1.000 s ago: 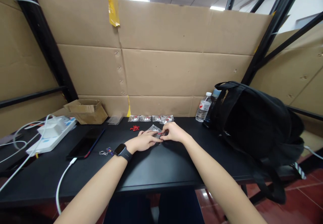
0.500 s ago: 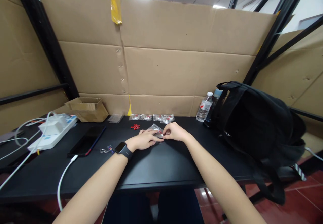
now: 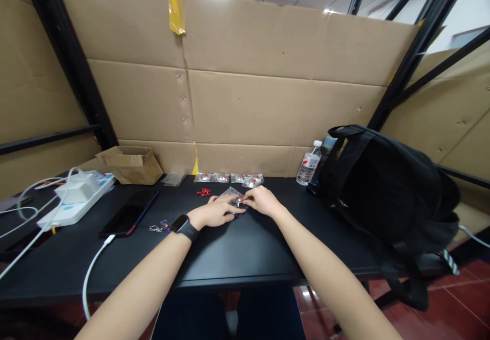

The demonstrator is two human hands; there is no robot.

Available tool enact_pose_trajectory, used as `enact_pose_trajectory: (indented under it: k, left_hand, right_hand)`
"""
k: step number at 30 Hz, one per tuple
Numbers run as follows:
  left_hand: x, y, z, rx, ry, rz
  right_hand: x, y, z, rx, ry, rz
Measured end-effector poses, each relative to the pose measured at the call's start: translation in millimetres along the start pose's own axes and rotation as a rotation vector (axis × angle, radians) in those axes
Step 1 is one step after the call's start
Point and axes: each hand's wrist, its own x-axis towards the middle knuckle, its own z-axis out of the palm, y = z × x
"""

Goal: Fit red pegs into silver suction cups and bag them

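Observation:
A small clear plastic bag (image 3: 230, 192) lies on the black table at the middle, with something red and silvery inside it. My left hand (image 3: 216, 211), wearing a black watch, lies over the bag with its fingers stretched out flat across it. From the other side, my right hand (image 3: 263, 200) pinches the bag's right edge near the red part. Its fingertips partly hide what they grip. A little pile of red pieces (image 3: 204, 192) sits just left of the bag. Behind it, several filled clear packets (image 3: 252, 180) are lined up along the cardboard wall.
Left of my hands are a keyring (image 3: 155, 228), a phone (image 3: 129, 213) on a white cable, a power strip (image 3: 82, 204), a cardboard box (image 3: 130, 165) and flat clear bags (image 3: 173, 178). On the right stand a water bottle (image 3: 308, 164) and a large black backpack (image 3: 394, 192).
The whole view has shifted slightly. Both hands remain at the bag, and the red part shows a little more between them.

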Motion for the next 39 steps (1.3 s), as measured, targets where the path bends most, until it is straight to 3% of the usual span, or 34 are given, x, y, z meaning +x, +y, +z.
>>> enact_pose_trajectory:
  k: [8,14,24,27,31,34,39]
  left_hand:
    - [-1,-2,-3,-0.067,-0.002,0.048]
    - [-1,1,-4,-0.048,-0.011,0.025]
    - [-2,4,-7,0.017,0.014,-0.05]
    - [-2,2,-7,0.024,0.103,-0.037]
    - [1,-4,-5,-0.079,0.302,0.099]
    - [8,-9,2,-0.157,0.454,0.123]
    - [19,-18,15,-0.203,0.554,0.068]
  right_hand:
    - [0,-3,-1,0.067,-0.025,0.037]
    - [6,-8,9,-0.073,0.125,0.154]
    - [14,-17,22,-0.223,0.199,0.289]
    - [11,-12,19,-0.158,0.177,0.295]
    - [6,9,4,0.152,0.055,0.041]
    - [3,30,-8,0.334,0.089,0.03]
    - [3,40,-9,0.349,0.024,-0.066]
